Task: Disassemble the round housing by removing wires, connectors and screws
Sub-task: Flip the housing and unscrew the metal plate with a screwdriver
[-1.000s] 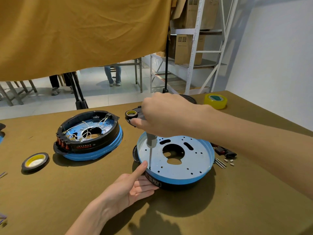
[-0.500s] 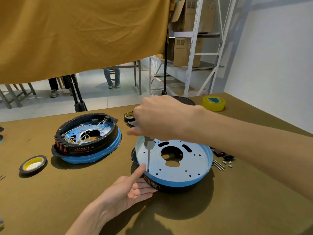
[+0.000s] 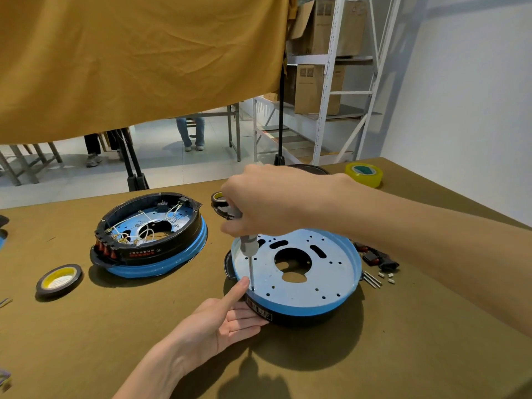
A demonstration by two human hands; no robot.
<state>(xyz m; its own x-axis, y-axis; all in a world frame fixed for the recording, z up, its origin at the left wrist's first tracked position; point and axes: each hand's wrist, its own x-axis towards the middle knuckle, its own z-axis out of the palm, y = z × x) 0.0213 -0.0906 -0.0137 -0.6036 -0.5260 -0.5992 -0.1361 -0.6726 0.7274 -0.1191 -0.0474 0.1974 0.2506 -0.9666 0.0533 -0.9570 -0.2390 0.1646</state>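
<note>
Already wire-free, this round housing [image 3: 296, 272] takes my right hand [image 3: 264, 203] gripping the screwdriver [image 3: 248, 254] on a rim screw, left hand [image 3: 218, 321] flat, steadying; 1 wired housing [image 3: 149, 234] waits.

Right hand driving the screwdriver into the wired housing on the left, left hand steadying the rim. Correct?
Not quite. The head view shows the right hand driving the screwdriver into the bare blue housing on the right, not the wired housing. The left hand does steady that bare housing's rim.
</note>
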